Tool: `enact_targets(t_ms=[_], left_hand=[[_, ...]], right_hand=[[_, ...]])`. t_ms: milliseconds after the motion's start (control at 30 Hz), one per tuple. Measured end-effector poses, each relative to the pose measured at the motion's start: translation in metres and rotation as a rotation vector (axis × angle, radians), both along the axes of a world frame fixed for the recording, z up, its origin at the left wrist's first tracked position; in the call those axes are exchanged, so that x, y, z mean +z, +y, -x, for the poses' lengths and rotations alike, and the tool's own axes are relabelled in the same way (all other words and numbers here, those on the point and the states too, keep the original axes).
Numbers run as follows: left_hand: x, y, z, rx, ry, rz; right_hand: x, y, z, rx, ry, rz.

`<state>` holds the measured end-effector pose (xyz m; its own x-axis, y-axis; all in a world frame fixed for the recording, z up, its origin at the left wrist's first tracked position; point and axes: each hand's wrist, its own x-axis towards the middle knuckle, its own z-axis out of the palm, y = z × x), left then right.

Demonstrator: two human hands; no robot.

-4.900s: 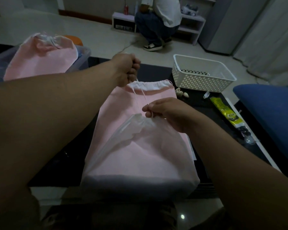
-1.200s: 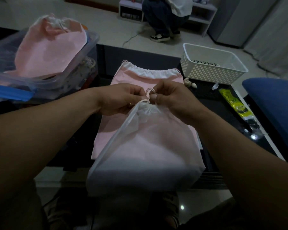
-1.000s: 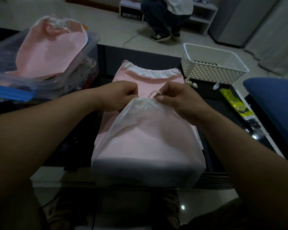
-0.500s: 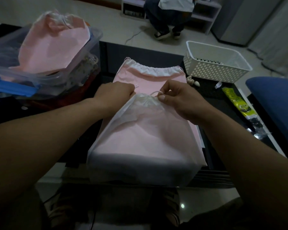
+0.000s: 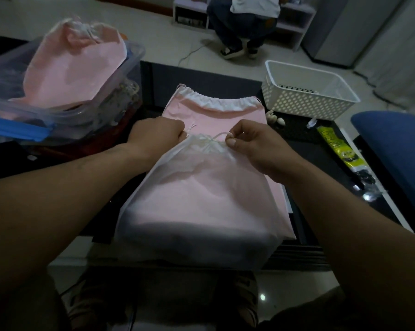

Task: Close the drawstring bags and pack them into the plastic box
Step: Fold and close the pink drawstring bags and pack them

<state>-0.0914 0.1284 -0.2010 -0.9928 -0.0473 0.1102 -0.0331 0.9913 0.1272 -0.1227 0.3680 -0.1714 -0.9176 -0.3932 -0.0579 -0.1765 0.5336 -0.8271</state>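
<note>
Head view, frame centre: front bag point(image 5: 201, 201), pink under white, mouth gathered, lying on a dark table point(image 5: 201, 75); left hand point(image 5: 154, 134) in a fist around the gathered mouth; right hand point(image 5: 256, 144) pinching the cord point(image 5: 219, 135) loop between thumb and forefinger. Just behind, partly under it: second bag point(image 5: 213, 111), flat. Upper left: clear box point(image 5: 130, 58) with third bag point(image 5: 75, 65) inside. Upper right: white basket point(image 5: 309, 96).
</note>
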Motion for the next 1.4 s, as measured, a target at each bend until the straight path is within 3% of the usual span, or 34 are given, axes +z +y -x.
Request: enact_targets(t_ms=[133,200,300,400,467,533,567,667,733,800,900,967,1067,1167,1233,1333,1400], left_hand=[[0.005,-0.001,0.008,0.134,-0.008,-0.464],[0.018,0.002,0.008,0.172,-0.039,-0.752],[0.045,-0.001,0.000,0.166,-0.264,-1.126],[0.063,-0.013,-0.012,0.058,-0.562,-1.250],[0.062,-0.013,-0.025,-0.071,-0.587,-1.127],[0.059,-0.006,-0.023,-0.067,-0.358,-0.876],[0.056,-0.003,-0.015,-0.037,-0.201,-0.856],[0.047,-0.002,0.007,-0.096,0.179,-1.037],[0.033,-0.009,0.018,-0.128,0.313,-0.942],[0.011,-0.021,0.016,-0.089,0.251,-0.757],[-0.011,-0.037,0.006,-0.022,-0.060,-0.415],[-0.004,-0.039,-0.003,-0.048,-0.175,-0.292],[0.020,-0.035,-0.014,-0.072,-0.264,-0.294],[0.033,-0.030,-0.016,0.030,-0.159,-0.409],[0.036,-0.021,-0.018,0.009,-0.189,-0.393],[0.024,-0.010,-0.022,0.049,-0.391,-0.206],[0.016,-0.009,-0.021,0.065,-0.401,-0.154]], right_hand=[[0.000,0.002,0.000,0.024,-0.266,-0.070],[0.001,0.003,0.001,0.044,-0.258,-0.052],[0.011,0.006,0.008,0.028,-0.191,0.089],[0.030,0.013,0.017,-0.034,-0.207,0.218],[0.036,0.016,0.027,-0.091,-0.183,0.268],[0.045,0.014,0.037,-0.120,-0.065,0.296],[0.050,0.012,0.042,-0.136,0.038,0.309],[0.070,0.003,0.047,-0.155,0.391,0.389],[0.079,0.001,0.037,-0.078,0.506,0.408],[0.072,0.005,0.018,0.075,0.468,0.239],[0.036,0.017,-0.017,0.315,0.262,-0.268],[0.016,0.018,-0.038,0.432,0.164,-0.483],[0.015,0.013,-0.042,0.439,0.104,-0.583],[0.025,0.008,-0.038,0.422,0.015,-0.524],[0.024,0.003,-0.038,0.343,0.003,-0.503],[0.016,-0.011,-0.032,0.283,0.159,-0.586],[0.019,-0.019,-0.026,0.261,0.270,-0.654]])
